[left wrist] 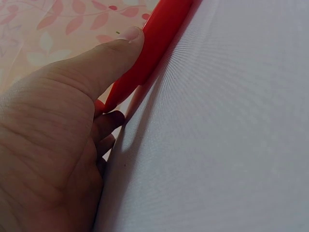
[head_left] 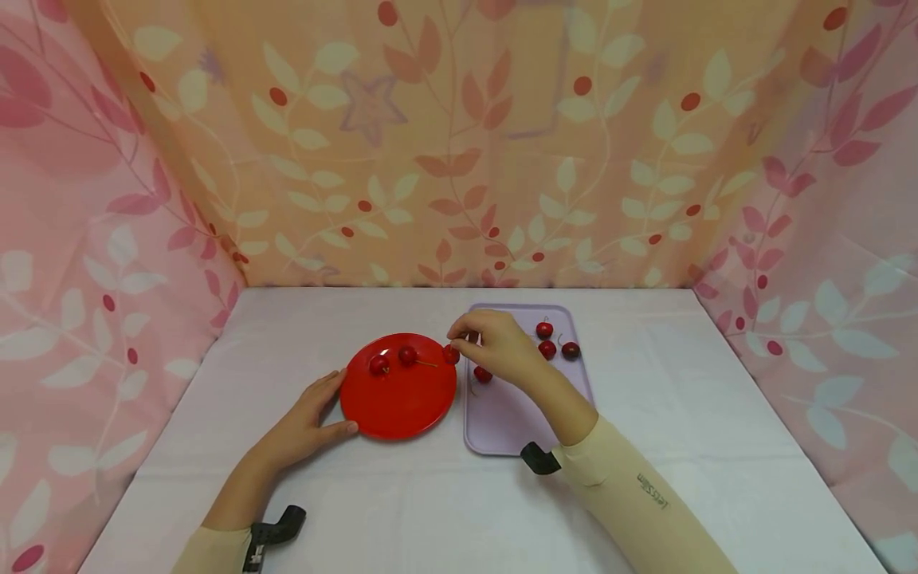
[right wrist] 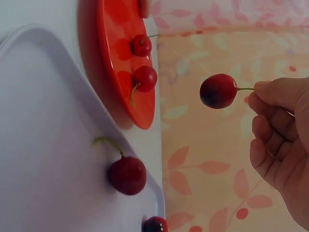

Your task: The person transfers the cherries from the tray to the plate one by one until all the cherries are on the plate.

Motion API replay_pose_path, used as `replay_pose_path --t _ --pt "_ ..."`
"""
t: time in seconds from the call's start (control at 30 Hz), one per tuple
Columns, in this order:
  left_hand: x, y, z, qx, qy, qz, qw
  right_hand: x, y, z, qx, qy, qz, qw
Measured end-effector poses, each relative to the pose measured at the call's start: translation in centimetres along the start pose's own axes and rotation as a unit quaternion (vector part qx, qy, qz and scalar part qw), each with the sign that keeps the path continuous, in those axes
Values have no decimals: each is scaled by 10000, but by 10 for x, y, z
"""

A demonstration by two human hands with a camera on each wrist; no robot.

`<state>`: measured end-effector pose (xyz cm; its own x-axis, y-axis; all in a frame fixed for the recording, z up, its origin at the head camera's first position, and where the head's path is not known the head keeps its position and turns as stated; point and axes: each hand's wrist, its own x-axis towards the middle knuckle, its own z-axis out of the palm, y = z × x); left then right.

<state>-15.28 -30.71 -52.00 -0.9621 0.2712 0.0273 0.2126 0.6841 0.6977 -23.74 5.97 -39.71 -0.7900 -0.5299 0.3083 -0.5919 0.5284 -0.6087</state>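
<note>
1. Cherry (right wrist: 218, 91) hangs in the air from its thin green stem, pinched by the right hand (head_left: 498, 348); in the head view it sits near the middle of the frame, at the right edge of the red plate (head_left: 398, 387) and beside the lilac tray (head_left: 527, 383).
2. Right-hand fingers (right wrist: 270, 92) are clamped together on the stem tip, the rest curled below; nothing touches the fruit itself.
3. Handling, as I judge it: very light, round, smooth and glossy, so it would roll or slip if squeezed bare; the skin looks soft enough to bruise. The stem is the sensible place to hold, though it is thin and could snap off with a jerk.
4. Long axis runs along stem and fruit: in the right wrist view it lies nearly level, fruit pointing to the left of frame toward the plate, stem end to the right in the fingers.
5. Left hand (head_left: 308, 422) lies at the lower left rim of the plate, its thumb (left wrist: 113, 50) pressed along the rim, fingers loosely spread on the white surface (head_left: 645, 478).
6. Two cherries (head_left: 393, 360) lie on the plate; four more (head_left: 555, 343) remain on the tray.
</note>
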Motion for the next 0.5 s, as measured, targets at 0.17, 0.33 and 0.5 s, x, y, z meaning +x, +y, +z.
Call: replay_pose_path --t 0.17,0.33,0.5 --pt "0 1 1 -59 -30 21 10000 13 -6 11 -107 -268 -154 9995" --pt "-1 1 1 -47 -43 -33 10000 22 -16 24 -51 -567 -278 9980" --pt "-1 1 0 6 -16 -61 10000 29 -24 43 -105 -891 -480 9948"
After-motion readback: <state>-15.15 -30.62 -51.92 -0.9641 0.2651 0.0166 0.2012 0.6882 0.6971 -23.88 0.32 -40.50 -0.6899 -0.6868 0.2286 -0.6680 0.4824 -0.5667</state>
